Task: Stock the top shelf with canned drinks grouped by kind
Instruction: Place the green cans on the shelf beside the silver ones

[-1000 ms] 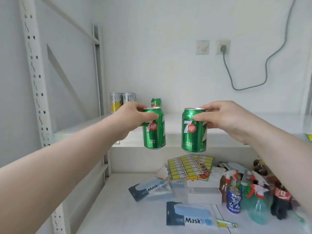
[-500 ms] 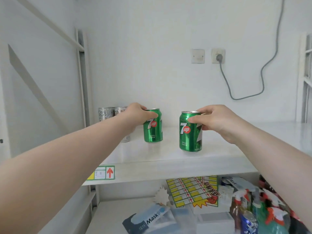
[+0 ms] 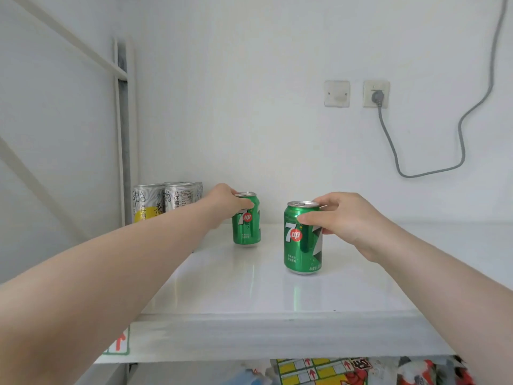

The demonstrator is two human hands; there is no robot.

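My left hand (image 3: 227,201) curls over the rim of the far 7up can (image 3: 247,226), which stands deep on the top shelf (image 3: 249,290). My right hand (image 3: 344,218) pinches the near 7up can (image 3: 302,240) just under its rim, thumb on the front and fingers behind. Both green cans stand upright with their bases on the white board.

The near 7up can sits forward and to the right of its twin, well apart from it. The far one stands close to the silver tea cans (image 3: 163,201) in the back left corner; my left forearm (image 3: 138,259) hides whether they touch.

I judge that grouping by kind now turns on my right hand's can going back and to the left, toward the other green can.
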